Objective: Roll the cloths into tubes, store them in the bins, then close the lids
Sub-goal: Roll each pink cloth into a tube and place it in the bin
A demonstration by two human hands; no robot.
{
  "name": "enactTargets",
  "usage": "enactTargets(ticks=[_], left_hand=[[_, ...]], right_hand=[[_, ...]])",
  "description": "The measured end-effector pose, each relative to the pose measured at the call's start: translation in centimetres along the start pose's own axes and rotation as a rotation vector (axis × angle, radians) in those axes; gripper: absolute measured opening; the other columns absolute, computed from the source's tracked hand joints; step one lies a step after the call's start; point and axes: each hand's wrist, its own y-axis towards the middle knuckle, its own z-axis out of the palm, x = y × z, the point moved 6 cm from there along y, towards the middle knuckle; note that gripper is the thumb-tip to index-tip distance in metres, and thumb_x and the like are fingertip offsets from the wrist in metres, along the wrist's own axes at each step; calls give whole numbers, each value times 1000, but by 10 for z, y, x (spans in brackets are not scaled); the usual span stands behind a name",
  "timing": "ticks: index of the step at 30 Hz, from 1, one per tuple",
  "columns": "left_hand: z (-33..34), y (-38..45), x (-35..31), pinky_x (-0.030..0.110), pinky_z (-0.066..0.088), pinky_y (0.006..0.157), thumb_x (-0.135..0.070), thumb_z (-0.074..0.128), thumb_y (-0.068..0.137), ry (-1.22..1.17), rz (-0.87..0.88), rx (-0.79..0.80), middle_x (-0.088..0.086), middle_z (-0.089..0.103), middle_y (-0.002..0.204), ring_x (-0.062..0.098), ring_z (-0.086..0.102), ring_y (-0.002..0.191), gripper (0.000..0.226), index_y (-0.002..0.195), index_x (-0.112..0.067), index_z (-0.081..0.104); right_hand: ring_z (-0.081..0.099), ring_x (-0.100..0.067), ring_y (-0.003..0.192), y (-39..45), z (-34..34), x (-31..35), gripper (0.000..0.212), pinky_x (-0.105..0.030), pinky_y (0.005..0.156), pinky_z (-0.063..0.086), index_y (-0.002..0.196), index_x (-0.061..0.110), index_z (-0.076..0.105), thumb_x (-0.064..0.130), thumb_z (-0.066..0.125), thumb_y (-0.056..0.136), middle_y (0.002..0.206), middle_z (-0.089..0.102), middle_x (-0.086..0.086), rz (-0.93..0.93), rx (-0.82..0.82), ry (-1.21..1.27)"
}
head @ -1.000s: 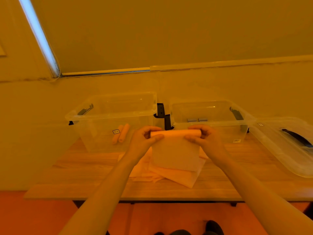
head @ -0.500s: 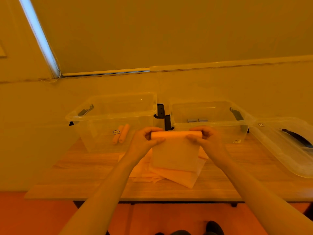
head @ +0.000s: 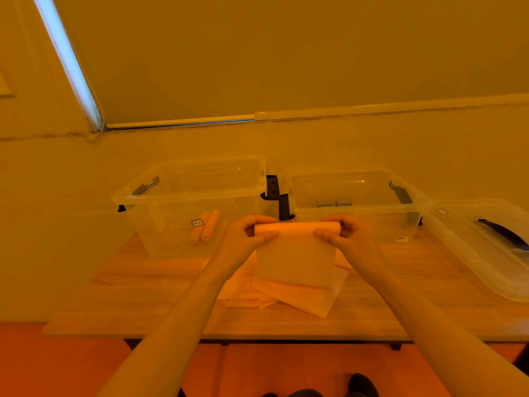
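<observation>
- The counter is a pale wood top set against a plain wall, with a roller blind hanging above it.
- The left bin is clear plastic, open at the top, standing at the back left of the counter; two rolled cloths lie side by side on its floor, touching.
- The right bin stands just beside it, also open, with two small grey rolls at its far wall. Black latches of both bins meet in the gap between them.
- A clear lid with a dark handle lies at the right edge of the counter, beside the right bin.
- A loose pile of cloths lies on the counter in front of the bins, under the hands.
- The cloth being rolled is held up above that pile; its top edge is wound into a tube in front of the gap between the bins, and the rest hangs down flat, hiding part of the pile.
- The left hand has a curled grip on the left end of the tube, thumb in front.
- The right hand pinches the right end the same way.
</observation>
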Motion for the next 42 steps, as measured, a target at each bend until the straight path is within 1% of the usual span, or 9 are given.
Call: enactTargets(ticks=[5,10,13,17,22,24,30,38,42], left_hand=[[-2,1,3,10,50,62,-18,66,88,8,-18,-29,-16,61,100,0,58,89,18,93,-36,64],[-1,-1,2,11,51,63,-13,70,83,12,-5,-27,-19,58,101,0,57,91,26,95,-36,63],[-1,0,1,8,49,61,-12,69,84,16,-4,-30,-19,58,99,-2,56,88,25,95,-34,63],[0,0,3,10,49,61,-17,67,87,23,-17,-26,-17,59,99,-1,58,87,19,93,-35,63],[3,0,5,20,52,75,-17,68,86,37,3,6,-17,59,105,3,57,97,23,97,-36,63],[4,1,5,25,54,80,-15,69,84,33,3,20,-16,59,106,6,57,100,25,99,-35,63],[5,2,4,21,52,75,-21,63,90,68,-8,9,-15,59,102,5,57,94,15,97,-35,62],[5,1,4,26,55,79,-16,72,82,30,6,10,-16,60,102,6,59,96,24,93,-36,64],[5,1,2,19,53,71,-19,69,85,51,-1,-6,-16,60,97,3,59,90,19,90,-36,63]], right_hand=[[60,-10,103,0,2,1,37,-25,77,57,115,14,64,8,73,79,114,62,4,7,36,75],[60,-4,94,0,2,0,35,-17,67,55,117,14,63,10,70,83,107,62,6,1,37,37],[61,-4,93,0,2,0,31,-17,65,54,114,17,63,13,70,83,104,62,9,19,40,44],[62,-7,97,-2,1,1,33,-18,66,55,111,19,63,7,71,81,108,61,10,20,68,111],[59,-4,94,-1,0,4,28,-13,62,52,110,26,60,14,68,86,108,57,15,-1,41,76],[57,-4,95,-1,-2,5,26,-15,62,53,110,27,60,17,67,88,109,57,13,-16,33,53],[61,-7,99,-3,-2,4,34,-16,68,55,110,18,62,5,72,80,110,60,9,-4,69,95],[60,-8,96,-5,-2,2,21,-15,61,52,108,21,62,17,67,87,107,61,7,10,50,70],[61,-7,96,-6,0,0,37,-18,64,55,111,23,60,9,74,79,109,59,10,32,50,82]])
